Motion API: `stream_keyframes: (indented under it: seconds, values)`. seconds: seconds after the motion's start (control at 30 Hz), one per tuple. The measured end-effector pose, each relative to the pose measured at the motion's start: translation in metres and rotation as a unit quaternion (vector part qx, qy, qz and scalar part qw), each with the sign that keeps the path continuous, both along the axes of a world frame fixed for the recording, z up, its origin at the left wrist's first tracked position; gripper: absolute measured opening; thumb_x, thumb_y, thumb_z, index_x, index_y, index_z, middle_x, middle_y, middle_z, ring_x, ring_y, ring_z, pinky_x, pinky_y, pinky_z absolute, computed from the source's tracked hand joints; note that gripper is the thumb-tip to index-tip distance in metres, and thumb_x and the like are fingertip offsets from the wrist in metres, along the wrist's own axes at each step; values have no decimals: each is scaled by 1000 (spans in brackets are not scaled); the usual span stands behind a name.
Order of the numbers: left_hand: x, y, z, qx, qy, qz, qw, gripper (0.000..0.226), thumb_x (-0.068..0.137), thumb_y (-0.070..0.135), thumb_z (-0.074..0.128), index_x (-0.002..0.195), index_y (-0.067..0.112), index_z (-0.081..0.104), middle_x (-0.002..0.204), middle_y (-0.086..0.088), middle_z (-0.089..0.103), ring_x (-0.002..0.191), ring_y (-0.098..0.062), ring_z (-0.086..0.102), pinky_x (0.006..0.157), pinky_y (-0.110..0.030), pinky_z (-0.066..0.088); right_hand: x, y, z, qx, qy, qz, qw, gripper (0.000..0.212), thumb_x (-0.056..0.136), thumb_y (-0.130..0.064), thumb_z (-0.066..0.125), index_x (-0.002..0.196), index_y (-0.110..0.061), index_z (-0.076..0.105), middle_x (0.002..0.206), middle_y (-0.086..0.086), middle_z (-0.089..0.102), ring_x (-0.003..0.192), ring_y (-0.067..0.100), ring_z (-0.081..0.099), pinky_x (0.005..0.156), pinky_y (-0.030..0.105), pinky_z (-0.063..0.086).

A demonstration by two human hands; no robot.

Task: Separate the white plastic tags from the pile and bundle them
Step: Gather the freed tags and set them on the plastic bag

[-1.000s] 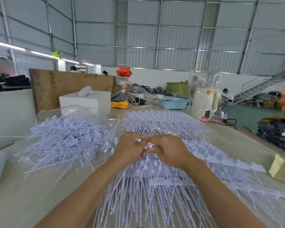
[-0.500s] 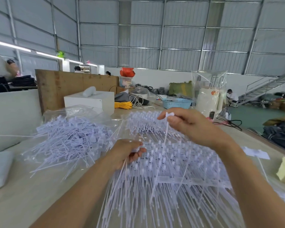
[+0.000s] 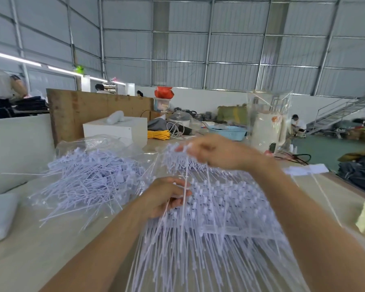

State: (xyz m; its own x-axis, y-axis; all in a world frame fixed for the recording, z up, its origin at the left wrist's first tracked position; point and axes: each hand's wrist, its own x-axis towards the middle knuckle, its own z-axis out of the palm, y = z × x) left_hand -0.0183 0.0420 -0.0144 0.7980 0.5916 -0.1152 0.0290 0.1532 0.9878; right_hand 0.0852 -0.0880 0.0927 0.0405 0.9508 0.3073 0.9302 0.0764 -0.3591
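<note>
- The left hand (image 3: 167, 197) is low, fingers curled, pinching thin white tags (image 3: 184, 199) between thumb and fingertips.
- The right hand (image 3: 215, 151) is raised farther out, motion-blurred, fingertips pinched on one tag's head.
- Both forearms are bare.

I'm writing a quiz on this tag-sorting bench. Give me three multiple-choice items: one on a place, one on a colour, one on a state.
1. Where is the loose tag heap?
A. left of both hands
B. in the basket
C. on the stairs

2. What colour is the basket?
A. red
B. blue
C. black

3. What is the right hand doing?
A. lying flat on the table
B. hanging idle
C. pinching a tag raised above the left hand

Answers: 1 A, it lies on clear plastic at left; 2 B, pale blue; 3 C, fingertips grip its head.
</note>
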Motion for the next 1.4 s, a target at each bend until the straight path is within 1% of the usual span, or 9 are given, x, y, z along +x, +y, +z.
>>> stream_keyframes:
  seconds: [0.1,0.23,0.37,0.47,0.57,0.73,1.0,1.17,1.4]
  values:
    - [-6,3,6,-83,-42,-56,994,28,82,29,57,87,3,66,70,-15,67,45,-22,57,38,-19,36,-3,28,-43,-78,11,-33,996,37,101,-21,40,137,-14,49,136,5,54,119,12,52,100,23,41]
    - [-9,-1,9,-9,-32,-64,997,64,65,69,54,79,8,69,64,-8,66,44,-18,57,35,-17,35,0,36,-73,-61,150,-49,986,46,99,-9,42,145,-9,32,95,-6,59,74,-15,56,59,-3,38]
    - [-7,-10,6,113,-32,-1,993,38,81,46,63,67,11,64,53,-2,59,39,-11,50,35,-15,33,0,34,-85,9,94,-38,995,63,92,-13,58,146,-18,27,118,-2,48,108,8,51,80,6,37]
    - [-6,-10,6,132,-43,26,990,29,89,28,64,65,12,57,49,-3,54,37,-11,46,35,-18,32,14,22,-79,-21,147,-24,989,53,88,-25,64,137,-17,45,109,-9,57,108,7,53,92,19,41]
    - [-5,-11,7,135,-47,27,989,19,91,22,61,77,9,61,58,-3,62,41,-12,48,39,-19,33,25,9,-77,-29,149,-19,988,23,94,-18,55,102,1,64,84,7,63,78,14,59,82,39,49]
    - [-1,-22,5,160,-54,13,986,19,94,18,58,77,9,62,55,1,62,40,-9,51,40,-17,40,22,2,-80,-40,183,-19,982,14,94,-14,55,81,-12,60,73,0,61,54,-3,56,56,17,46]
    - [-3,-26,7,165,-40,33,985,28,93,23,58,70,7,59,48,0,56,32,-10,42,35,-12,30,21,6,-87,0,184,-19,983,28,93,-11,58,66,-18,57,49,-11,54,42,-1,44,48,12,35]
    - [-8,-20,10,174,-30,10,984,27,93,19,59,69,6,62,44,0,51,30,-9,35,34,-12,25,12,3,-85,4,202,34,979,36,91,7,52,74,-25,56,56,-34,57,49,-12,51,50,0,34]
    - [-25,-9,23,136,-44,-163,976,29,83,23,61,56,17,64,43,2,48,26,-3,27,30,-9,18,34,-8,-78,-51,121,-20,991,14,88,-10,63,88,4,65,74,11,59,70,13,52,69,27,44]
